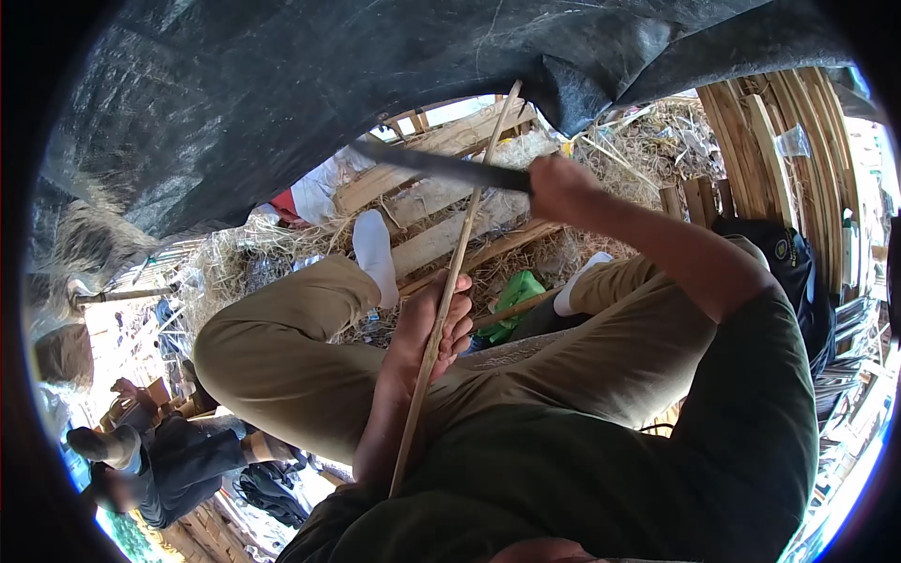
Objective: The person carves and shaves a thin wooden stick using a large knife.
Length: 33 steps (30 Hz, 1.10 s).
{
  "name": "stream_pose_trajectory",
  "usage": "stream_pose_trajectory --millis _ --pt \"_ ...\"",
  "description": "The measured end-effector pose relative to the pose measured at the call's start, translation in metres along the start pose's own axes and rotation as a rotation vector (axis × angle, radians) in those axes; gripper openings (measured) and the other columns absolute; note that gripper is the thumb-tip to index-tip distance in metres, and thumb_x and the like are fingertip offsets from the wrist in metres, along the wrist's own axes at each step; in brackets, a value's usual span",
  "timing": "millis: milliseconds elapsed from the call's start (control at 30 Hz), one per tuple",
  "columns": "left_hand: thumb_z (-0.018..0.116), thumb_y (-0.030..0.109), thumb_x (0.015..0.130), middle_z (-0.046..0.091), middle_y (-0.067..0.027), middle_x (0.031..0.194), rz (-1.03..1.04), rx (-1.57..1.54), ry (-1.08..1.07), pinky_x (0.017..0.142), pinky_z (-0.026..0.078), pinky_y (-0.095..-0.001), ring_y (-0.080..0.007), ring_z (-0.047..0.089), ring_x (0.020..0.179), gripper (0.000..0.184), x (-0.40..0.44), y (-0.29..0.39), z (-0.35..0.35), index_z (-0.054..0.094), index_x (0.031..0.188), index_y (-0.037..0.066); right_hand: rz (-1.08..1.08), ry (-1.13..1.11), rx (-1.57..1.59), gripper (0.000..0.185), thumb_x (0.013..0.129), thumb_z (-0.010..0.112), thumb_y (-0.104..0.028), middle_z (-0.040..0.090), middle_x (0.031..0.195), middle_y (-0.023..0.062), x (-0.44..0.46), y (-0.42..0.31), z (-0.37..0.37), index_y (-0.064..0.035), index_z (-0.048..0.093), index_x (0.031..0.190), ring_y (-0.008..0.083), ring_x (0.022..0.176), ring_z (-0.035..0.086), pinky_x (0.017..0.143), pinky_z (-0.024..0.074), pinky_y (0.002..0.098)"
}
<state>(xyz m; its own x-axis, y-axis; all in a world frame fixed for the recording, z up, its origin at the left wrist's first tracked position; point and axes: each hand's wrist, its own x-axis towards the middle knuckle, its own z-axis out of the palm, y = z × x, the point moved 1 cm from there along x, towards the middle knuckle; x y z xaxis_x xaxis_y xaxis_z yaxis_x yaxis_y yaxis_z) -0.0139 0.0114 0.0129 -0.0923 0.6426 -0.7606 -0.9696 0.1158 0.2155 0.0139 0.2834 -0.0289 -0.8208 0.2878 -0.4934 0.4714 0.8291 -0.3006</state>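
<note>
My left hand (434,328) is closed around a long thin wooden stick (457,249), which slants from near my chest up to the dark sheet overhead. In my right hand (563,190), fingers wrapped around its handle, is a machete (450,169). Its long dark blade points left and crosses the stick's upper part; whether the two touch, I cannot tell. The blade's far end is slightly blurred. Both forearms reach out over my bent legs.
A dark plastic sheet (253,103) hangs low across the top. Wooden planks (436,216) and straw lie beyond my feet, with a green plastic bag (516,298) between my legs. Upright boards (788,141) and a dark bag (798,272) are at right. Another person (183,464) sits at lower left.
</note>
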Motion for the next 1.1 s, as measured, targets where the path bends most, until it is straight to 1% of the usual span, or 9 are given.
stream_pose_trajectory --millis 200,300,433,533,600,700,767,867,1100 --pt "0.046 0.031 0.105 0.033 0.006 0.048 -0.001 0.046 0.051 0.032 0.024 -0.0231 -0.007 0.029 0.033 0.021 -0.003 0.002 0.0 0.052 0.093 0.015 -0.061 -0.123 -0.165 0.026 0.083 0.061 -0.01 0.066 0.095 0.0255 -0.03 -0.02 0.019 0.0103 0.059 0.099 0.0316 0.088 0.07 0.074 0.0582 0.0384" --pt "0.049 0.03 0.103 0.033 0.0054 0.048 0.002 0.037 0.046 0.033 0.024 -0.0244 -0.0078 0.029 0.034 0.021 0.0 -0.005 -0.002 0.051 0.09 0.014 -0.112 -0.267 0.1 0.023 0.08 0.067 -0.01 0.067 0.082 0.0213 -0.052 -0.044 0.003 0.0076 0.063 0.094 0.0304 0.077 0.07 0.064 0.0587 0.0427" --pt "0.049 0.03 0.103 0.034 0.0053 0.049 0.024 0.044 0.057 0.033 0.023 -0.0248 -0.0077 0.029 0.034 0.021 0.004 -0.004 -0.005 0.052 0.092 0.013 -0.05 0.076 -0.054 0.022 0.077 0.069 -0.008 0.067 0.08 0.0215 -0.014 -0.002 0.006 0.0068 0.063 0.092 0.032 0.072 0.07 0.062 0.0582 0.0437" --pt "0.046 0.037 0.105 0.034 0.0067 0.047 0.038 0.085 0.058 0.032 0.023 -0.0224 -0.0056 0.028 0.032 0.024 0.0 -0.005 -0.007 0.053 0.095 0.016 0.071 -0.021 0.042 0.028 0.083 0.064 -0.013 0.068 0.091 0.0195 -0.003 0.01 -0.007 0.0063 0.062 0.102 0.0309 0.085 0.071 0.073 0.0584 0.0422" --pt "0.047 0.035 0.105 0.034 0.0062 0.048 0.036 0.082 0.049 0.032 0.023 -0.0229 -0.0061 0.029 0.033 0.023 0.001 -0.005 -0.006 0.053 0.097 0.015 -0.109 0.127 -0.1 0.032 0.077 0.069 -0.009 0.066 0.081 0.0228 -0.022 0.001 0.016 0.0116 0.058 0.098 0.0306 0.067 0.07 0.059 0.0576 0.0424" --pt "0.048 0.035 0.104 0.034 0.005 0.049 0.023 0.048 0.042 0.033 0.023 -0.0244 -0.0076 0.029 0.034 0.025 0.001 -0.007 -0.01 0.053 0.097 0.011 -0.198 -0.226 -0.005 0.027 0.078 0.069 -0.007 0.065 0.079 0.0215 -0.053 -0.043 0.017 0.0106 0.058 0.094 0.0301 0.068 0.069 0.059 0.0574 0.0414" --pt "0.048 0.035 0.104 0.034 0.005 0.049 0.029 0.051 0.061 0.033 0.023 -0.0245 -0.0076 0.028 0.034 0.025 0.003 -0.007 -0.006 0.052 0.098 0.011 -0.173 -0.155 0.133 0.026 0.078 0.068 -0.008 0.065 0.079 0.0205 -0.053 -0.039 0.018 0.0105 0.057 0.094 0.0298 0.068 0.069 0.06 0.0574 0.0412" --pt "0.047 0.034 0.104 0.034 0.0049 0.049 0.046 0.077 0.055 0.033 0.023 -0.0249 -0.0076 0.028 0.034 0.024 0.004 -0.006 -0.006 0.052 0.099 0.01 -0.047 -0.107 -0.022 0.035 0.082 0.065 -0.012 0.063 0.095 0.0226 -0.026 -0.018 -0.002 0.0121 0.055 0.106 0.0323 0.086 0.068 0.077 0.0572 0.045" --pt "0.044 0.027 0.104 0.034 0.0048 0.05 0.043 0.076 0.064 0.033 0.023 -0.0248 -0.0073 0.029 0.035 0.019 0.001 -0.006 -0.004 0.052 0.1 0.01 -0.062 -0.123 0.032 0.035 0.079 0.068 -0.014 0.064 0.096 0.0236 -0.045 -0.029 0.015 0.0106 0.057 0.101 0.0346 0.08 0.069 0.077 0.0579 0.0398"
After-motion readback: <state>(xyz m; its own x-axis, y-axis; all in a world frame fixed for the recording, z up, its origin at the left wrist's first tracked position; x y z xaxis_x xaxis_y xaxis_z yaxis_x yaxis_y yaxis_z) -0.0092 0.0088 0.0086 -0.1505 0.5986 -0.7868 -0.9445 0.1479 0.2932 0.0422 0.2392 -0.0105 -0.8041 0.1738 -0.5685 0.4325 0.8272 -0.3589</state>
